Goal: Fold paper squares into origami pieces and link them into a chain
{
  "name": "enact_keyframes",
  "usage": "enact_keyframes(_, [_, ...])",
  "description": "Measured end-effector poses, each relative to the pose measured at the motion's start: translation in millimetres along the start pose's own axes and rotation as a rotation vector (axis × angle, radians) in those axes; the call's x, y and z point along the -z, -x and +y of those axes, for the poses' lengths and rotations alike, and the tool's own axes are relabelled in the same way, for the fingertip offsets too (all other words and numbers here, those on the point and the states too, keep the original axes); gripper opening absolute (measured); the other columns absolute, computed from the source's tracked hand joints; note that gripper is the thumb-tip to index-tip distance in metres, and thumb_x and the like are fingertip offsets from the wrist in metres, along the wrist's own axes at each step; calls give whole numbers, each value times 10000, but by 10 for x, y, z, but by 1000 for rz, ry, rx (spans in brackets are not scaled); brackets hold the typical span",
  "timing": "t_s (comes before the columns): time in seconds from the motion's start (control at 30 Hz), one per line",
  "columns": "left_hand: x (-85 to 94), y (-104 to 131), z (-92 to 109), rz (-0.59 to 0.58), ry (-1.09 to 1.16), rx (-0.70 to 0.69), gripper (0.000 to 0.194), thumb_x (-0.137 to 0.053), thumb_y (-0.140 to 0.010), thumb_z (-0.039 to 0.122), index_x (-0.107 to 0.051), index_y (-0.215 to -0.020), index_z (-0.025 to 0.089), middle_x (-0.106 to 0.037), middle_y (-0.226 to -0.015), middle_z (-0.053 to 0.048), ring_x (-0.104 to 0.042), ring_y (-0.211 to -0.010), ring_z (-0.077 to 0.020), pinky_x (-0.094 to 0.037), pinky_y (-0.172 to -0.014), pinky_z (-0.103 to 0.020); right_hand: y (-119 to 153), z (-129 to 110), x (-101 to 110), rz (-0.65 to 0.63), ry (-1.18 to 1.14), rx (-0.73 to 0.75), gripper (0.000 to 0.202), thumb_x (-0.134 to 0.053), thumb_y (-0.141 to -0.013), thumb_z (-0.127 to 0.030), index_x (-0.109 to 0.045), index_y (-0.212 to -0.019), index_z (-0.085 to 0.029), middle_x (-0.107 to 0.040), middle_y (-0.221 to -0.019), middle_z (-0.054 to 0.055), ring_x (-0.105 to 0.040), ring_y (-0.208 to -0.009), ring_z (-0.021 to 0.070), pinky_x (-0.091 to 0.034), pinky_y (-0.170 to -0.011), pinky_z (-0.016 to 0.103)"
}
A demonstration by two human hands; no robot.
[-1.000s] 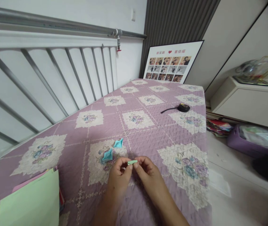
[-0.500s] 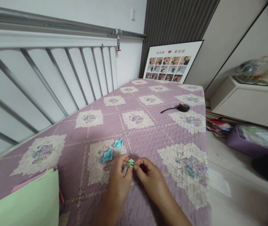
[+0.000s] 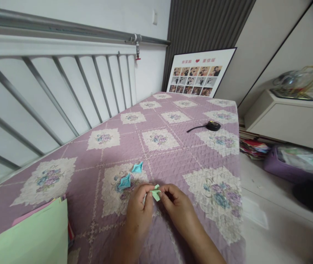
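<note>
Between my two hands is a small folded piece of light green paper [image 3: 156,194], its flaps spread apart. My left hand [image 3: 140,205] pinches its left side between thumb and forefinger. On the other side, my right hand [image 3: 176,205] grips the right edge with thumb and fingertips. Just beyond my left hand lie two folded blue paper pieces, a nearer one [image 3: 124,181] and a smaller-looking farther one [image 3: 137,167]. A stack of coloured paper with a light green sheet [image 3: 32,234] on top rests at the lower left.
A purple quilted cloth with flower patches [image 3: 167,165] covers the table. A black object with a strap [image 3: 213,126] lies toward the far right. Along the left stands a white radiator [image 3: 62,91]; a photo board [image 3: 200,73] leans behind. A purple bin [image 3: 279,167] sits on the floor at right.
The green paper has gone from a compact, pointed shape to one with flaps opened out toward me. Both hands have shifted slightly while keeping hold of it. The blue pieces stay put.
</note>
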State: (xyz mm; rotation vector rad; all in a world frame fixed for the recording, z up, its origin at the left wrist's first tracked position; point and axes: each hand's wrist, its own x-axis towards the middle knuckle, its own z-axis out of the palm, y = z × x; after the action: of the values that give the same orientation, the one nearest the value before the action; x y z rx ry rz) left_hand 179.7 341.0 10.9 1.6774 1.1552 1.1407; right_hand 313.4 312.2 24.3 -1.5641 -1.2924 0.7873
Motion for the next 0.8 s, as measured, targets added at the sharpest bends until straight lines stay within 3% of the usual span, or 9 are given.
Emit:
enact_keyframes(0.27, [-15,-7,-54,-77,-39,115,99,-540,-766,161,-630,-773,202,-613,-769,-9,-549,-715,-161,-396,-668,-256,7,-40,-6,-39,55,43,156,-526,-815,-302,-621,-730,-212,-621,-735,16,-578,-706,169,-438,-662,275])
enact_keyframes(0.53, [1,-10,-38,-81,-22,104,114,-514,-789,170,-619,-759,200,-601,-761,-6,-542,-726,-158,-390,-668,-254,-6,-18,34,-108,54,11,107,-551,-790,-288,-625,-769,-213,-638,-761,6,-573,-713,164,-428,-659,265])
enact_keyframes(0.8, [7,-18,-25,-117,58,177,128,-523,-793,249,-633,-773,187,-595,-721,0,-529,-681,-148,-393,-640,-250,-2,-29,92,-151,-61,-86,172,-552,-811,-352,-597,-738,-202,-556,-677,-22,-490,-654,138,-386,-611,240])
